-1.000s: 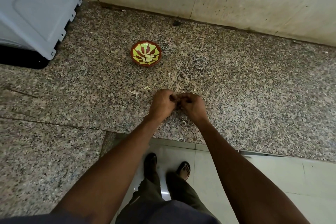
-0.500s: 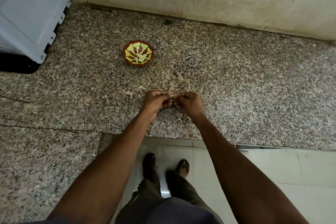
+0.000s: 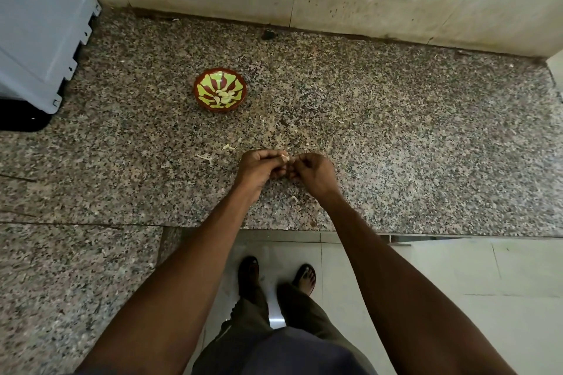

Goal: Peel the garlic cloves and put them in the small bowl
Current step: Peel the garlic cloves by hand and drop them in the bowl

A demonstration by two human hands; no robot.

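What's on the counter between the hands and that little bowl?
In the head view, only bits of garlic skin on the counter between left hand and small bowl.

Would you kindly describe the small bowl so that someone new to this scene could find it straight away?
Start at the speckled granite counter that runs along the pale wall. The small bowl stands on it to the left of the middle, beyond the left hand and right of the grey-white appliance. It is the only dish there: round, red-brown, with yellow-green leaf shapes inside.
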